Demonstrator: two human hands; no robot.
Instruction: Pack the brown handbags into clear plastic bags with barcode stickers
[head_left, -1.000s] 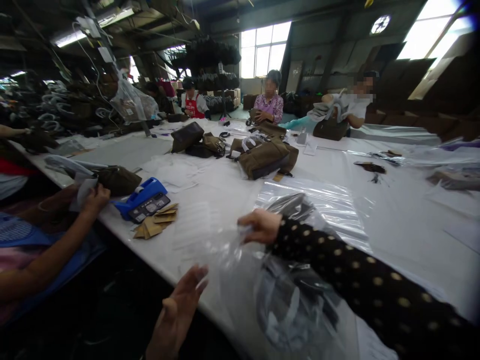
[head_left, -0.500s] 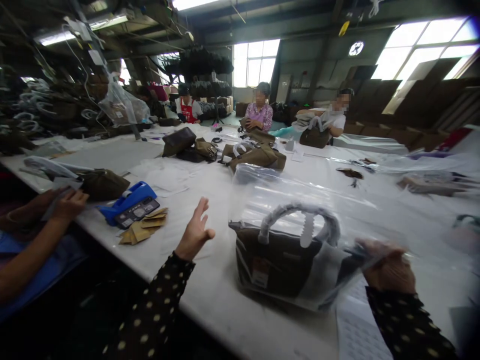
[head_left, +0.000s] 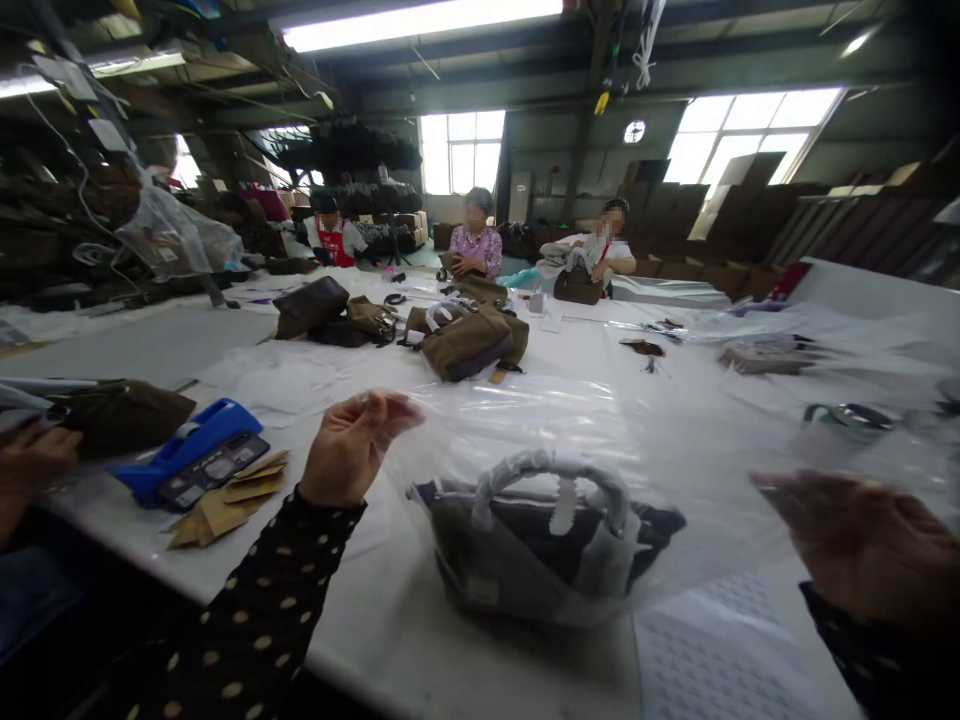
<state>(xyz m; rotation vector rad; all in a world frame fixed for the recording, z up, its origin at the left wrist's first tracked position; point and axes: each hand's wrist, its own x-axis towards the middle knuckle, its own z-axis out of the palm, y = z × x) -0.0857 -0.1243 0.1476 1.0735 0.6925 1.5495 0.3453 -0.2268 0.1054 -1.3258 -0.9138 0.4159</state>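
Hall dim overall, roof near-black. Light from a ceiling tube (head_left: 424, 22), overexposed, plus daylight through the rear window (head_left: 463, 155) and the right-hand window (head_left: 750, 130), both blown out white. Bench (head_left: 517, 670) is the brightest large surface, greyish white; soft shadow under the bagged handbag (head_left: 517, 570). Streaky glare on the clear plastic (head_left: 547, 400), washes out detail behind it. Right hand (head_left: 870, 540) badly motion-blurred, fingers smeared; left hand (head_left: 352, 450) sharper, fingertips soft. Print on the paper sheets (head_left: 712, 660) unreadable. Wide-angle stretch toward the sides. Top right corner vignetted, lower left under the bench crushed to black. Far background soft, low contrast.
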